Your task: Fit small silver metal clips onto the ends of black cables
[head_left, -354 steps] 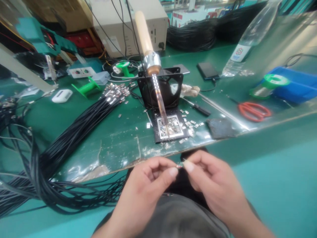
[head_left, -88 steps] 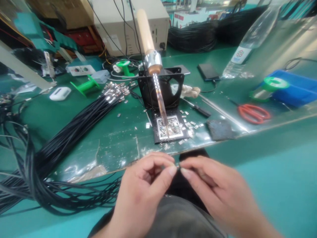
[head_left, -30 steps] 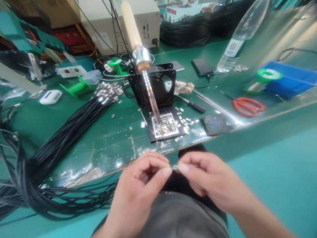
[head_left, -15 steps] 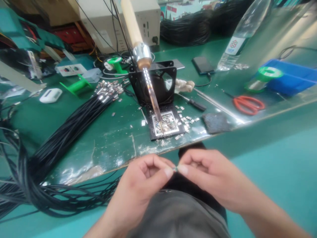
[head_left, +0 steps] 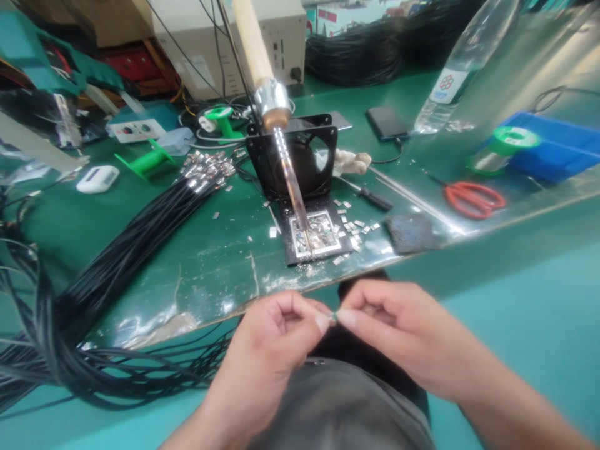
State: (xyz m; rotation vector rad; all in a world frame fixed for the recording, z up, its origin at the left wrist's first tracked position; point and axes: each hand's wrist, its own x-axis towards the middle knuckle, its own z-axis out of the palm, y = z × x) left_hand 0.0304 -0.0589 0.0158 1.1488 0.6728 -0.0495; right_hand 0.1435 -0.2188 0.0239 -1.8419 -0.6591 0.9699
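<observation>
My left hand and my right hand meet fingertip to fingertip in front of the bench edge, above my lap. Thumbs and forefingers are closed in a pinch on a tiny part with a green bit; fingers cover most of it, so its kind is unclear. Beyond them a soldering iron with a wooden handle points tip-down at a white-framed tray of small metal pieces. That tray lies on a black plate in front of a black fan frame.
Black cables with metal ends lie on the left and hang over the edge. Loose metal tabs, a dark block, a screwdriver and red-handled scissors lie right. Behind stand a water bottle and blue bin.
The view has shifted very slightly. Both hands keep the same pinch on the tiny part, almost unmoved; the things on the bench have stayed in place.
</observation>
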